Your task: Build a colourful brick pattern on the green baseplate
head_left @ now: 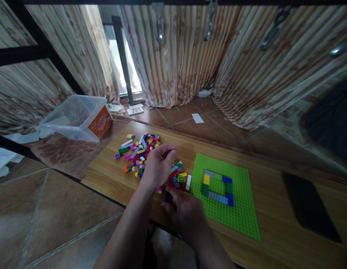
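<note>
While the left hand (158, 164) hangs curled over the bricks (140, 149), whether holding one I cannot tell, the right hand (186, 215) pinches a dark brick (168, 197), with the baseplate (238, 220) just right of that grip, nearer it.

Blurred, unreadable white lettering on the orange label (100, 126) of the clear box (75, 116).

Brick pile (142, 153) left of baseplate (226, 194); tub (75, 117) behind.
</note>
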Demonstrator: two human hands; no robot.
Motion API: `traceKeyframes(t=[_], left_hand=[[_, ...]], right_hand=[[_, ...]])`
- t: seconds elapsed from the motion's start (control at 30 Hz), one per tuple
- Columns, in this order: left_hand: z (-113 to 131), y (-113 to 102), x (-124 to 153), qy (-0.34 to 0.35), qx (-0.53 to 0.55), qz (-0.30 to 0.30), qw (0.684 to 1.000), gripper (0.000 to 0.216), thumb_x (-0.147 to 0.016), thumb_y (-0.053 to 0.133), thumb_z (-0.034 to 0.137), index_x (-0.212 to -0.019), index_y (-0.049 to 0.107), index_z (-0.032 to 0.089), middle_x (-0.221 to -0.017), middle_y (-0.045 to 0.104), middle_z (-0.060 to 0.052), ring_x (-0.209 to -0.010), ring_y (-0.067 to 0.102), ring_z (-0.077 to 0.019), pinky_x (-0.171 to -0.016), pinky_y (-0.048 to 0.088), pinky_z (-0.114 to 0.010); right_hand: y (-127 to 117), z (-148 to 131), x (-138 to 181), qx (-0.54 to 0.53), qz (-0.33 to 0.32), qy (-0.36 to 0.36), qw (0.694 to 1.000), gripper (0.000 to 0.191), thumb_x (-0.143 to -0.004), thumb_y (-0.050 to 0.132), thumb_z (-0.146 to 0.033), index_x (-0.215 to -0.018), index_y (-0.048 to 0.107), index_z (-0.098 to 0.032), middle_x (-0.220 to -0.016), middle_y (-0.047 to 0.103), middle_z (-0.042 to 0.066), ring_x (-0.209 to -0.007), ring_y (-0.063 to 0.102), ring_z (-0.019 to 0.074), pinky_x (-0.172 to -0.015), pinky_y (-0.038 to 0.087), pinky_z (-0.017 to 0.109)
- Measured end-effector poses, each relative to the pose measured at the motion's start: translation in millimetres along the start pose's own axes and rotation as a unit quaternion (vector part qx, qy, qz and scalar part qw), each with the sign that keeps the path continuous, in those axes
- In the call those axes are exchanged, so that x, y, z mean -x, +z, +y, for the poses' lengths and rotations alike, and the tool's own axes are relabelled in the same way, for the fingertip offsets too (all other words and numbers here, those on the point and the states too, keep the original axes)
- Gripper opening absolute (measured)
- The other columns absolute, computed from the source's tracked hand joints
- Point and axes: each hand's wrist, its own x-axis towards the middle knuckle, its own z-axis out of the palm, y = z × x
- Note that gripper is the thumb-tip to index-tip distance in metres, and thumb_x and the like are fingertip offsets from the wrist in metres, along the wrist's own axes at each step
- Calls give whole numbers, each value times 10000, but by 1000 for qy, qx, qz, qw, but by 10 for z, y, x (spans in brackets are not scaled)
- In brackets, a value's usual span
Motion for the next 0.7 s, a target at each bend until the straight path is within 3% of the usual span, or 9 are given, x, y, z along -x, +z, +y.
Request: traceKeyframes(t=[0.27, 0.4, 0.5, 0.7], left_hand=[[17, 16, -1, -2, 2, -1, 1000, 150, -779, 620, 261, -846, 695, 150, -709, 660, 3, -644, 576, -116, -604, 437, -207], [16, 35, 2, -4, 8, -11, 1000, 149, -775, 630, 264, -847, 685, 146, -724, 665, 0, -665, 590, -124, -619, 447, -215], [-2, 64, 9, 7, -12, -19, 1000, 142, -781, 628, 260, -837, 679, 139, -724, 656, 0, -664, 581, -122, -622, 444, -217], [-21, 202, 85, 19, -76, -54, 996, 167, -830, 575, 249, -897, 692, 150, -748, 664, -1, -669, 582, -124, -610, 441, -216]], right_hand=[[-224, 0, 59, -211, 76, 61, 973, 258, -829, 625, -333, -1059, 620, -218, -715, 646, -26, -605, 578, 128, -580, 434, 240], [-339, 64, 105, -292, 112, 81, 946, 232, -856, 602, -337, -1057, 608, -221, -750, 647, -17, -695, 596, 135, -650, 469, 242], [-432, 124, 116, -368, 140, 102, 913, 248, -874, 590, -364, -1080, 626, -232, -877, 681, 11, -801, 626, 145, -722, 497, 263], [-672, 439, 96, -473, 243, 208, 821, 323, -831, 623, -408, -1103, 664, -239, -892, 696, 18, -680, 612, 124, -677, 516, 296]])
